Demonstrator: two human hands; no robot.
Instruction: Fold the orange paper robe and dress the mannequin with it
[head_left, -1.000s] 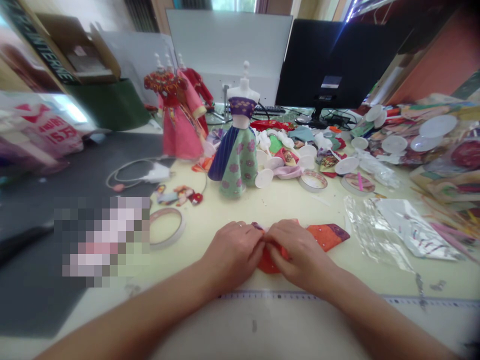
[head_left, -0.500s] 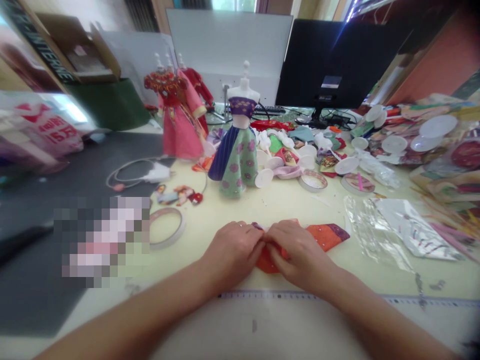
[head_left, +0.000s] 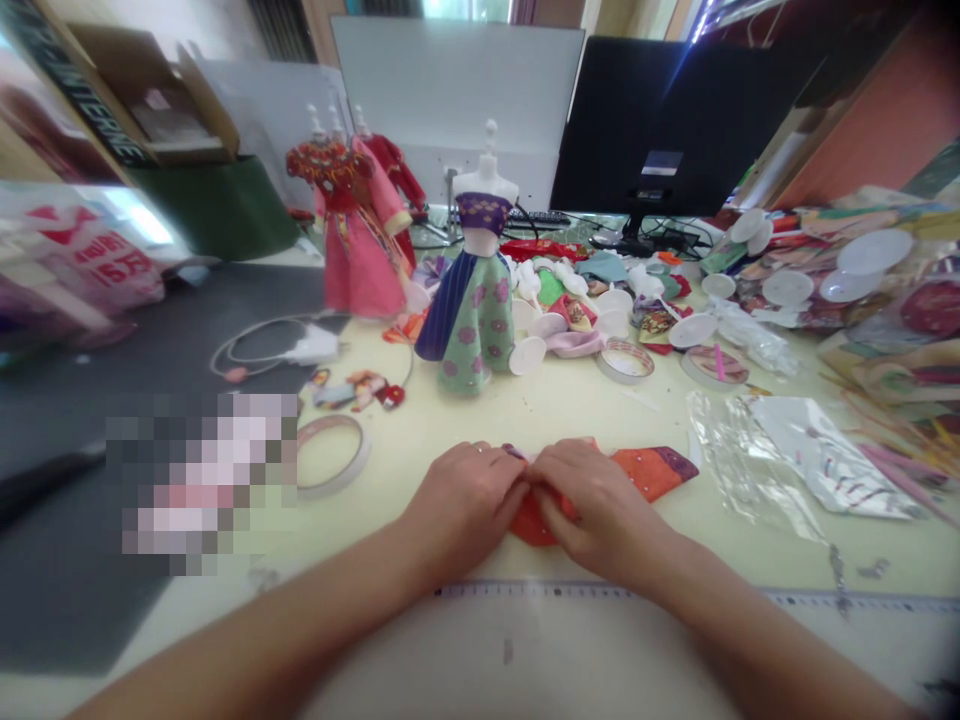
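An orange cloth piece (head_left: 649,473) with purple at its edges lies on the pale table, partly hidden under my hands. My left hand (head_left: 472,500) pinches its left part, with fingers bent together. Thumb and fingers of my right hand (head_left: 589,505) close on the cloth right beside the left fingertips. The spot between the fingertips is too small to make out. Behind the hands stands a small white dress form (head_left: 487,185) in a purple top and a blue and green skirt (head_left: 480,320).
A tape roll (head_left: 334,455) lies left of my hands, a white charger with cable (head_left: 313,345) beyond it. Clear plastic packaging (head_left: 832,455) lies at the right. A ruler (head_left: 525,589) runs along the front. Dressed forms (head_left: 360,250) and a black monitor (head_left: 667,130) stand behind.
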